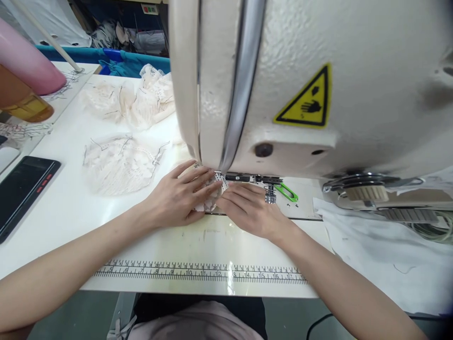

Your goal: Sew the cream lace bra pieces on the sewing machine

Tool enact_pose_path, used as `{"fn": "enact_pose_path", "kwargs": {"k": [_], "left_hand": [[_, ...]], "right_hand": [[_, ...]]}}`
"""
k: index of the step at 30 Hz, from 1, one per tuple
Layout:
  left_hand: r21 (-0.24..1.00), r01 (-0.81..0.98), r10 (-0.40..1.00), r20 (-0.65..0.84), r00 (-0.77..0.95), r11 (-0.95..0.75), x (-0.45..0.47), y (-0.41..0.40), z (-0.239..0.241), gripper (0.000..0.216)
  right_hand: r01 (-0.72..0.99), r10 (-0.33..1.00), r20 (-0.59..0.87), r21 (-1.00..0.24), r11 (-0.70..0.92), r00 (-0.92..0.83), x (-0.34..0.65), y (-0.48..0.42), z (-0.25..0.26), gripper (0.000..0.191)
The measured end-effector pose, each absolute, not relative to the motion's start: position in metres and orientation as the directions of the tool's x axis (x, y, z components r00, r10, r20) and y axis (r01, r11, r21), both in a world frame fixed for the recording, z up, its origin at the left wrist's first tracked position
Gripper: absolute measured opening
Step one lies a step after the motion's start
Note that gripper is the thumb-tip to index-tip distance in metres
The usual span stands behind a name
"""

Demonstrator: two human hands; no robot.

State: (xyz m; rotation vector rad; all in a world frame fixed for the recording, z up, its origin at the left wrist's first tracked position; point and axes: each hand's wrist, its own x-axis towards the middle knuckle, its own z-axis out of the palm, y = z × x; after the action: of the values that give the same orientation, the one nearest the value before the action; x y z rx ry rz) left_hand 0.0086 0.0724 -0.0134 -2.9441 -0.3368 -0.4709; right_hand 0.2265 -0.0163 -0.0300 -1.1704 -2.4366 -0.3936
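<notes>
Head view: both hands (pixel 184 196) flat on lace piece (pixel 208 204).

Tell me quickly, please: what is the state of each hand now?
Left hand: open, fingers flat, pressing the lace piece onto the sewing machine bed.
Right hand: open, fingers flat beside the lace piece, holding nothing.

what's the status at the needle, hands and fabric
Left hand flat on lace piece. Right hand beside it, fingers pressing fabric. Sewing machine head hides the needle.
</notes>
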Motion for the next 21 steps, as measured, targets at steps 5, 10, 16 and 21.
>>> {"fn": "enact_pose_path", "kwargs": {"k": [5,10,16,21], "left_hand": [[-0.106,0.240,0.195,0.324,0.926,-0.965,0.009,0.071,-0.013,0.048],[-0.111,0.246,0.207,0.284,0.936,-0.963,0.010,0.071,-0.011,0.050],[-0.106,0.254,0.213,0.295,0.932,-0.961,0.010,0.071,-0.012,0.050],[-0.126,0.142,0.078,0.413,0.907,-0.982,0.009,0.069,-0.014,0.032]], "right_hand": [[0.799,0.686,0.441,0.134,0.587,-0.578,0.229,-0.015,-0.023,0.024],[0.803,0.685,0.444,0.159,0.574,-0.578,0.232,-0.015,-0.017,0.019],[0.815,0.668,0.503,0.146,0.561,-0.549,0.237,-0.012,-0.019,0.013],[0.795,0.685,0.473,0.054,0.604,-0.553,0.237,-0.011,-0.020,0.018]]}}
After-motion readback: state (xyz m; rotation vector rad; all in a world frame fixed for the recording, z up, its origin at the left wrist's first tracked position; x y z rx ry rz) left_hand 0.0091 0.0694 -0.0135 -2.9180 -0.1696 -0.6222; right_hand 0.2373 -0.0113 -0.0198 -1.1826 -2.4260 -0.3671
